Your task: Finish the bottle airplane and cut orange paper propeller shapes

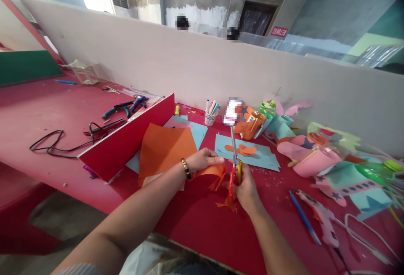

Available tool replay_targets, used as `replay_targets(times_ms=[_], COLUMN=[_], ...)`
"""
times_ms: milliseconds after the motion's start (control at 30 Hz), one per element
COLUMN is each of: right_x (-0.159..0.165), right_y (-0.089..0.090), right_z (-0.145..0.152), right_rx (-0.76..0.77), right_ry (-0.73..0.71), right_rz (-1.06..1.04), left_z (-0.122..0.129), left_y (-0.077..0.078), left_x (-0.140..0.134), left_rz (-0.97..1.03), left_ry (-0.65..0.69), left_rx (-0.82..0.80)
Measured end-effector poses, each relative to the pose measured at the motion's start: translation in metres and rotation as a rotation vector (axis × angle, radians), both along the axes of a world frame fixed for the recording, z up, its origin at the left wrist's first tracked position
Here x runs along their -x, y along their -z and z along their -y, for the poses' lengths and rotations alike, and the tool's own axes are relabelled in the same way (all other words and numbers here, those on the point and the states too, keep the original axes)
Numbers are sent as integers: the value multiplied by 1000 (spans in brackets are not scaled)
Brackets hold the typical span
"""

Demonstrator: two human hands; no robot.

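My left hand [206, 160], with a beaded bracelet at the wrist, pinches a cut piece of orange paper [210, 174] that hangs toward the right. In my right hand [248, 188] is a pair of scissors [234, 153] with red and yellow handles; the blades point away from me and look closed together. Orange scraps [229, 204] lie on the red table below the scissors. Beyond the blades, small orange cut-outs [243, 150] rest on light blue paper [267, 156]. A large orange sheet [166, 150] lies left of my left hand.
On the right lie a pink glue gun [322, 220], a blue pen [304, 217] and several paper-wrapped bottles [318, 159]. A cup of markers [210, 118] stands at the back. A red divider [132, 140] rises on the left, with pliers [121, 108] and a black cable [52, 144] beyond it.
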State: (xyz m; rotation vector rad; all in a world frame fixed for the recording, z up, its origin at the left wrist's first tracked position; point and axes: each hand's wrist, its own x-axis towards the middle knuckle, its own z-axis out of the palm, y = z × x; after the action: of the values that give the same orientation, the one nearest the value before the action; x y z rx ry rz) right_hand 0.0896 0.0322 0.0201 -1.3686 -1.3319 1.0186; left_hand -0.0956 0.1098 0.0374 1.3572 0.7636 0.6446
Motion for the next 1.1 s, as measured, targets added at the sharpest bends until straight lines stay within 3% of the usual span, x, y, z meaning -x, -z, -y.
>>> replay_targets(times_ms=[133, 333, 433, 533, 600, 667, 767, 833, 900, 1100], right_x=[0, -18, -31, -43, -50, -56, -63, -63, -59, -31], right_y=[-1, 1, -8, -25, -36, -41, -40, -34, -24, 0], right_z=[1, -4, -2, 15, 35, 54, 74, 85, 97, 125], right_rx=[-113, -64, -66, -100, -94, 25, 434, 635, 665, 511], right_ry=[-23, 44, 129, 115, -8, -193, -557, -662, -614, -394], right_rz=[139, -94, -151, -196, -227, -303, -452, -525, -596, -757], left_z=[6, 3, 0, -4, -7, -11, -15, -15, -13, -5], left_y=[-1, -5, -6, -4, -1, 3, 8, 7, 4, 2], left_x=[-8, 3, 10, 11, 10, 8, 8, 9, 12, 16], left_rz=[80, 191, 271, 333, 339, 310, 330, 434, 543, 594], left_ry=[5, -44, -67, -187, -282, -323, -298, -261, -225, -85], left_rx=[75, 248, 318, 395, 455, 507, 604, 661, 669, 535])
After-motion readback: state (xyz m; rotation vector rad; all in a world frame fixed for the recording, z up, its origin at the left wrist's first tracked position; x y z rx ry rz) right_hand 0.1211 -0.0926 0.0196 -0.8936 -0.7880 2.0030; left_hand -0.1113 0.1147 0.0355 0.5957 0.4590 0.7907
